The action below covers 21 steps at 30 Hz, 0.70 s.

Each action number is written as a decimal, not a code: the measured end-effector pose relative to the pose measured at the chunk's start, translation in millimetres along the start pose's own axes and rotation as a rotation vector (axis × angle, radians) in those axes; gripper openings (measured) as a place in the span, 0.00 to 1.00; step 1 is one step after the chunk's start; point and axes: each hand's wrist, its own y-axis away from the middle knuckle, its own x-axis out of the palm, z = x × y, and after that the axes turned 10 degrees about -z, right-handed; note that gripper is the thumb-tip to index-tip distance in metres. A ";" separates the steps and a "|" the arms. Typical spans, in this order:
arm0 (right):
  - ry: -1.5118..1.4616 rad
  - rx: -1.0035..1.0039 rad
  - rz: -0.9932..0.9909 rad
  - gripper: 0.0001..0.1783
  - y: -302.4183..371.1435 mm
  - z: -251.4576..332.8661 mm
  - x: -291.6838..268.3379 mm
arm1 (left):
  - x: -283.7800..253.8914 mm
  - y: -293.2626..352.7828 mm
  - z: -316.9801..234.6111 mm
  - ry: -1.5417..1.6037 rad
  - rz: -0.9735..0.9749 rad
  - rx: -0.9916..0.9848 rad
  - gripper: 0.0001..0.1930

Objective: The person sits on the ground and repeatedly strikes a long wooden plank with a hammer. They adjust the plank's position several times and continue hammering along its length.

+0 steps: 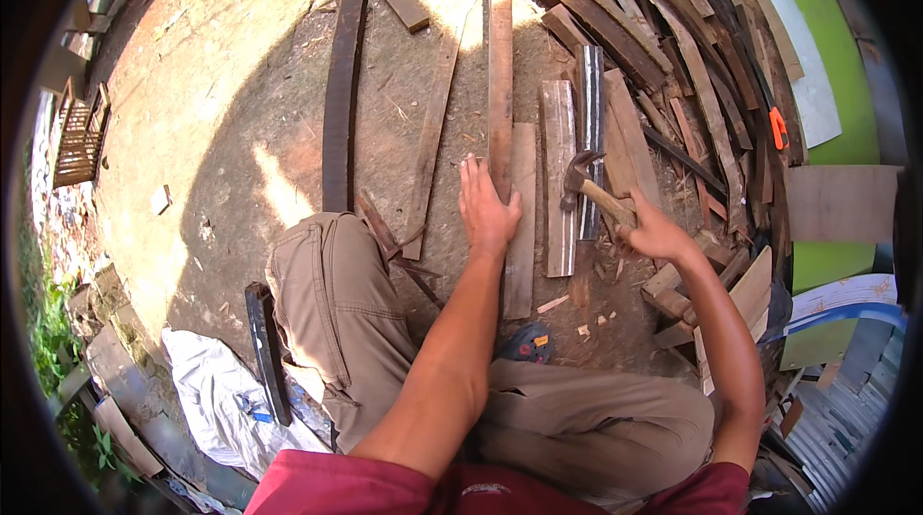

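My left hand (488, 212) holds the near end of a long, narrow wooden plank (500, 63), its fingers along the left side and its thumb on the right. In my right hand (656, 228) is a claw hammer (601, 196), gripped by its wooden handle. The metal head hangs over a pale, white-striped board (560, 178) and a dark striped one (590, 111). Just right of the plank, a flat grey-brown board (520, 236) lies on the ground. What is under my left palm is hidden.
A dark beam (343, 101) and a thin plank (437, 140) lie to the left. Stacked lumber (711, 63) curves along the right, with an orange-handled tool (778, 128) on it. A white sheet (207, 390) and black bar (266, 351) lie by my left knee.
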 end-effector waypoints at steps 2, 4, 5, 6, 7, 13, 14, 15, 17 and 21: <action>-0.062 0.197 0.086 0.23 -11.7 27.6 -2.7 | -2.2 -1.5 2.0 0.009 -0.016 0.005 0.43; -0.209 0.409 0.180 0.23 -47.3 16.4 -3.0 | -0.1 4.3 -4.3 0.020 -0.002 0.008 0.43; -0.284 0.511 0.221 0.23 -59.0 7.9 -0.9 | 1.3 5.4 -7.6 0.018 0.014 0.007 0.43; -0.137 0.433 0.259 0.23 -63.4 14.8 4.8 | -0.3 -0.6 -9.1 0.007 0.012 0.002 0.43; 0.008 0.266 0.196 0.22 -62.1 18.6 7.4 | -1.7 -4.3 -11.6 0.010 0.001 0.005 0.42; 0.361 -0.432 -0.235 0.19 2.0 71.0 51.9 | -6.4 4.4 2.2 0.027 -0.020 -0.005 0.41; 0.368 -0.528 -0.269 0.22 -3.1 70.7 56.4 | -4.1 4.7 1.2 0.033 -0.013 -0.003 0.41; 0.373 -0.596 -0.289 0.22 -8.6 71.5 61.5 | -2.6 1.4 -2.4 0.035 -0.015 0.007 0.42; 0.381 -0.728 -0.320 0.21 -19.2 75.9 76.2 | 0.2 -1.0 -5.8 0.035 0.001 0.003 0.43; 0.770 -0.729 -0.212 0.23 -19.3 106.9 95.2 | 5.7 0.7 1.4 0.109 -0.070 -0.013 0.43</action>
